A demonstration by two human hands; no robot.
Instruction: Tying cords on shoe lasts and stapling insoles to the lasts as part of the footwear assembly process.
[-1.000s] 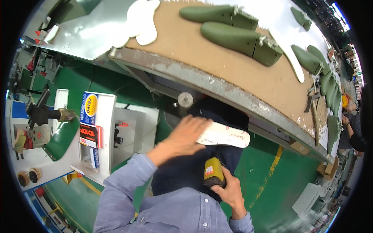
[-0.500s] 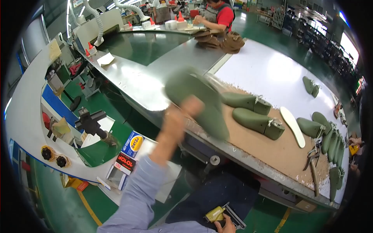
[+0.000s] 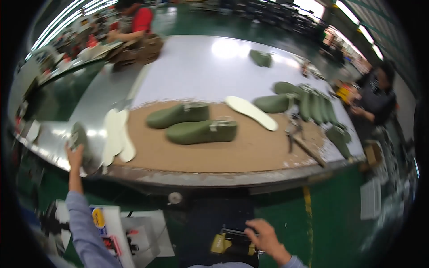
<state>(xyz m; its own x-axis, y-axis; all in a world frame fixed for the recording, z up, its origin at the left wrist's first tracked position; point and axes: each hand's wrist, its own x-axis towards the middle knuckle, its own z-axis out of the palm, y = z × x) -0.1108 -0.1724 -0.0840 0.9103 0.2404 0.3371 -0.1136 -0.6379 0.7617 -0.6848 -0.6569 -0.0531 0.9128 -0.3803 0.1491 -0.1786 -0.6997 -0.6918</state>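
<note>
At the left end of the table, my left hand (image 3: 75,154) is closed on a green shoe last (image 3: 80,138), which stands on the metal surface. My right hand (image 3: 266,236) is low in front of me over my lap, its fingers curled at the handle of a yellow and dark staple gun (image 3: 221,244). Two green shoe lasts, a rear one (image 3: 176,115) and a nearer one (image 3: 201,131), lie side by side on the brown board. White insoles (image 3: 115,134) overlap between them and my left hand. Another white insole (image 3: 251,113) lies beyond the pair.
Pincers (image 3: 293,127) and a hammer-like wooden handle (image 3: 310,152) lie on the board (image 3: 178,161). Several green lasts (image 3: 315,105) cluster at right. One person (image 3: 142,22) works at the far left beside brown pieces (image 3: 134,50), another (image 3: 377,96) at the right. Boxes (image 3: 107,232) stand below left.
My view has turned to the right. The last in my left hand has gone from raised and blurred to standing on the metal surface, uncovering the overlapping insoles. My right hand stays at the staple gun.
</note>
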